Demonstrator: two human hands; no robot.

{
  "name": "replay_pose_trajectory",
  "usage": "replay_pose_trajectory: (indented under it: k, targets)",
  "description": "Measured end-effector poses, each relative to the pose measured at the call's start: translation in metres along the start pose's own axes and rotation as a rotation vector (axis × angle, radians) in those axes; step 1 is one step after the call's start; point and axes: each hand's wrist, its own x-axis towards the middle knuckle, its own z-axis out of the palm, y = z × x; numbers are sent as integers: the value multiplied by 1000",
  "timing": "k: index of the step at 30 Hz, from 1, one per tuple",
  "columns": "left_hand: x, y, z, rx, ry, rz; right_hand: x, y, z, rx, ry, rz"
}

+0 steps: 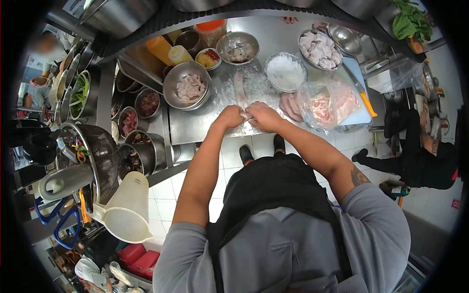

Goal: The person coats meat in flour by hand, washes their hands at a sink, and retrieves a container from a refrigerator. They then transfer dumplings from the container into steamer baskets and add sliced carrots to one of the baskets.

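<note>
A long pale strip of meat [239, 89] lies on the floured steel counter [188, 128], its near end between my two hands. My left hand [231, 117] and my right hand [263, 116] meet at the counter's front edge, fingers curled in around that end. Flour is scattered around the strip. Beyond my right hand stands a bowl of white flour [286, 72]. To the right of that hand are flat pieces of meat [291, 107] and an open plastic bag of meat [323, 108]. A steel bowl of pale meat [190, 89] stands to the left.
A knife with an orange handle [367, 103] rests on a white cutting board [355, 113]. Behind are a bowl of floured pieces [320, 50], a batter bowl [238, 48] and a squeeze bottle [180, 55]. Ingredient tubs line the left; another person [424, 151] is at the right.
</note>
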Motion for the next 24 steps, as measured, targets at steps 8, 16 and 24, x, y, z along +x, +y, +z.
replay_pose_trajectory:
  k: [8,16,24]
  targets:
    - [-25,-4,21,-121,514,117,22,19,-1,-21,-45,53]
    - [-14,-11,37,81,601,242,12,14,-4,-19,156,20]
    - [-5,-8,26,141,558,313,35,20,-3,-123,-13,55]
